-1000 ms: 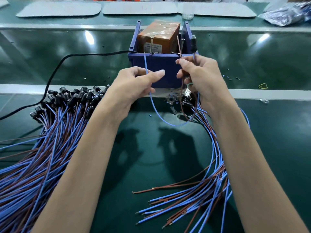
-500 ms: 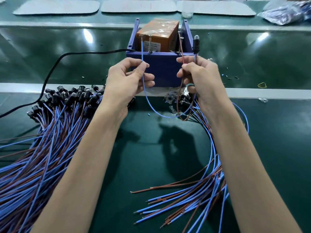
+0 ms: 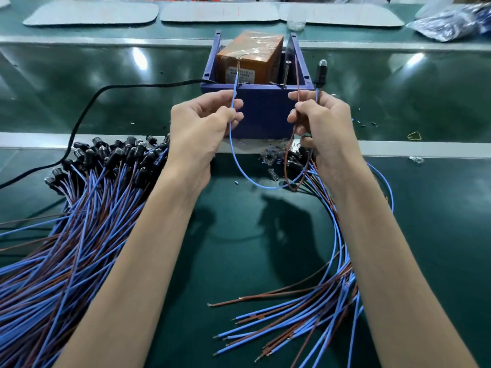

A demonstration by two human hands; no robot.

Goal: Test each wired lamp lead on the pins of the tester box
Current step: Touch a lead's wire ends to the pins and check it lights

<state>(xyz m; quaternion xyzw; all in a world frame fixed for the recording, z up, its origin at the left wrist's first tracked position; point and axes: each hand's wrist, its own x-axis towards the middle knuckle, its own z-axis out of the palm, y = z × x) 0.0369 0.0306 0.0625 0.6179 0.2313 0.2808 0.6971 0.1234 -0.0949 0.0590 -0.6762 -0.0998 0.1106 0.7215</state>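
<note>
While your left hand (image 3: 202,123) pinches the blue wire (image 3: 233,94) onto the left pin (image 3: 240,65) and your right hand (image 3: 321,120) grips the brown wire (image 3: 297,75) with the lamp (image 3: 320,73), the tester box (image 3: 260,112) stands at 12 o'clock on the surface (image 3: 239,261). Risk: the brown tip appears just beside the right pin (image 3: 287,73), not touching; a good lamp could read failed through unsteady aim.

surface (image 3: 239,248): glossy green, smooth | tester box (image 3: 260,112): matt blue plastic | orange block (image 3: 249,51): shiny clear film wrap | pins (image 3: 287,73): bare metal | lead wires (image 3: 66,248): smooth blue and brown insulation | lamp holders (image 3: 119,152): glossy black plastic
</note>
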